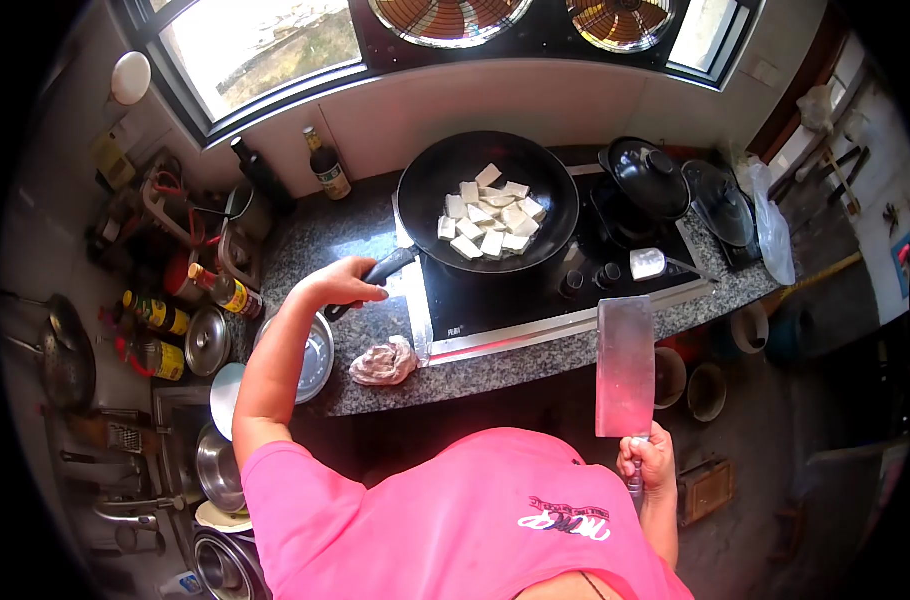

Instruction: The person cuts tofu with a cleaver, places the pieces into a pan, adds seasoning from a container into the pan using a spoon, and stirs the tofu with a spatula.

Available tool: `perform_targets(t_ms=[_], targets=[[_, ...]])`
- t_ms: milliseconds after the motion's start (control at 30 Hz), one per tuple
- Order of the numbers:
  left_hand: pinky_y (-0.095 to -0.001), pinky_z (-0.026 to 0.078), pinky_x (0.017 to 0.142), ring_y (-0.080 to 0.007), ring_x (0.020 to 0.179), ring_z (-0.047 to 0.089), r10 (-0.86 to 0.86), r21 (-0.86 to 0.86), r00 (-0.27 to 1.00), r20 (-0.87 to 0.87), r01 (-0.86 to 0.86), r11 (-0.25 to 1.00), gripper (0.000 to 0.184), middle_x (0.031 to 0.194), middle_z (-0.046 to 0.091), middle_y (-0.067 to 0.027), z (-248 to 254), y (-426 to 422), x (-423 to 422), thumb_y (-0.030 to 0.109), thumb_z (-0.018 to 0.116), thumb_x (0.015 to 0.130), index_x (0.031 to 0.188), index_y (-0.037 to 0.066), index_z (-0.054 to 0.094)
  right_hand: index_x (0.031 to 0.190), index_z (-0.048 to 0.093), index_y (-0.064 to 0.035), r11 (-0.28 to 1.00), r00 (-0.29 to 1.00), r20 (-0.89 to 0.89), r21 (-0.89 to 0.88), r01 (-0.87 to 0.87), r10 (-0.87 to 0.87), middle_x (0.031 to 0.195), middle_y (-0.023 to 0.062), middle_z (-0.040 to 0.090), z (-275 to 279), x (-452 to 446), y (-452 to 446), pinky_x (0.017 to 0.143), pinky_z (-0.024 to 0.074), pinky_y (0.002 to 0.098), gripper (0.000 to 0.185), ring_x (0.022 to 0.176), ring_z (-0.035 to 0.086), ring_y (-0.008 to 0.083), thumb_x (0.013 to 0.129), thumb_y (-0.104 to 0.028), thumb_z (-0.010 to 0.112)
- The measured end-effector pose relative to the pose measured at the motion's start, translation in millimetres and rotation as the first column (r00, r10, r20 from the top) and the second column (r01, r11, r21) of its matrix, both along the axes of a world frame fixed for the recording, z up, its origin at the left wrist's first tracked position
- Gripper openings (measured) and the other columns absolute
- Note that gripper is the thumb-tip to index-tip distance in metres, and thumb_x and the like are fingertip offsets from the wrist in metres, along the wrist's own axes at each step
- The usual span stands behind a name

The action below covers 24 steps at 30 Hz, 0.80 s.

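Observation:
A black wok (415, 180) sits on the stove's left burner, with several pale tofu blocks (490, 215) heaped in its middle. My left hand (341, 284) is closed around the wok's black handle (393, 264), whose end shows just below my fingers. Off to the right, in front of the counter, my right hand (651, 460) grips a cleaver (625, 365) by its handle. The broad blade points up and away from me and reflects the pink of my shirt. A crumpled cloth (384, 362) lies on the counter below the wok handle.
Right of the wok stand a lidded black pot (647, 178) and a glass lid (720, 203). A white-ended spatula (649, 264) lies on the stove (515, 310). Bottles (327, 165) and a metal basin (317, 360) occupy the left counter. Fans (450, 18) are set in the window wall.

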<state>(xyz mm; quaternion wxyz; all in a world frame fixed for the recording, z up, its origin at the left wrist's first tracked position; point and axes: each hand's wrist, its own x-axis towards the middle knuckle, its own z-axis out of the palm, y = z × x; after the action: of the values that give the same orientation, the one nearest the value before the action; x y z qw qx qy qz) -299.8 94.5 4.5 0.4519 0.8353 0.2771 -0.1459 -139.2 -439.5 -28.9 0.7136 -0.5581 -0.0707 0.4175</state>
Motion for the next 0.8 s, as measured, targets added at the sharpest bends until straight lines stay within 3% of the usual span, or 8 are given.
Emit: perform_targets(t_ms=[33,100,200,400,700,800], targets=[[-0.0306,0.048,0.060,-0.0156,0.061,0.058,0.034,0.134,0.999,0.013,-0.036,0.990,0.029,0.070,0.060,-0.0074,4.1,-1.5,1.7,0.024,0.070,0.076,0.091,0.001,0.059,0.095,0.054,0.0008,1.000,1.000,-0.003,-0.006,0.001,-0.001,0.064,0.0093,0.054,1.6,0.4,2.3,0.041,0.0428,0.0261,0.016,0.042,0.048,0.0122,0.081,-0.006,0.051],[-0.0379,0.051,0.068,-0.0279,0.072,0.065,-0.116,0.548,0.979,0.168,0.005,0.836,0.035,0.075,0.065,-0.0156,-7.0,8.1,1.4,0.025,0.072,0.073,0.094,0.000,0.061,0.095,0.054,0.0008,1.000,1.000,-0.010,-0.015,-0.013,0.013,0.064,0.0091,0.053,2.8,2.2,5.7,0.041,0.0425,0.0260,0.016,0.042,0.047,0.0122,0.080,-0.006,0.052],[-0.0421,0.050,0.076,-0.0344,0.085,0.063,0.016,0.617,0.973,0.231,-0.159,0.771,0.036,0.087,0.066,-0.0178,-12.9,4.4,-3.1,0.024,0.071,0.073,0.099,0.002,0.062,0.095,0.054,0.0009,0.999,0.999,-0.005,-0.026,-0.042,0.042,0.063,0.0088,0.053,7.1,4.5,13.0,0.041,0.0419,0.0258,0.017,0.042,0.047,0.0122,0.080,-0.005,0.052],[-0.0425,0.050,0.076,-0.0329,0.088,0.063,-0.060,0.759,0.924,0.378,-0.273,0.591,0.032,0.093,0.065,-0.0146,-21.8,4.5,-13.4,0.024,0.069,0.077,0.102,0.005,0.063,0.097,0.055,0.0013,0.994,0.995,0.002,-0.018,-0.104,0.104,0.064,0.0086,0.053,11.0,8.9,22.9,0.041,0.0410,0.0261,0.018,0.042,0.047,0.0125,0.080,-0.005,0.053],[-0.0385,0.049,0.082,-0.0285,0.094,0.059,-0.058,0.821,0.934,0.352,-0.279,0.498,0.045,0.096,0.064,-0.0091,-18.5,0.1,-38.0,0.012,0.074,0.069,0.111,0.010,0.060,0.099,0.054,0.0014,0.985,0.986,-0.017,-0.021,-0.168,0.168,0.064,0.0086,0.053,7.0,9.7,37.9,0.041,0.0411,0.0263,0.019,0.042,0.047,0.0127,0.080,-0.003,0.052],[-0.0384,0.047,0.090,-0.0308,0.103,0.057,-0.093,0.825,0.918,0.386,-0.298,0.480,0.060,0.105,0.062,-0.0125,-18.9,5.1,-65.6,0.011,0.077,0.065,0.121,0.009,0.055,0.100,0.053,0.0018,0.984,0.985,-0.003,-0.041,-0.173,0.173,0.064,0.0085,0.053,6.3,10.8,42.0,0.041,0.0412,0.0261,0.021,0.042,0.047,0.0126,0.080,-0.004,0.052]])
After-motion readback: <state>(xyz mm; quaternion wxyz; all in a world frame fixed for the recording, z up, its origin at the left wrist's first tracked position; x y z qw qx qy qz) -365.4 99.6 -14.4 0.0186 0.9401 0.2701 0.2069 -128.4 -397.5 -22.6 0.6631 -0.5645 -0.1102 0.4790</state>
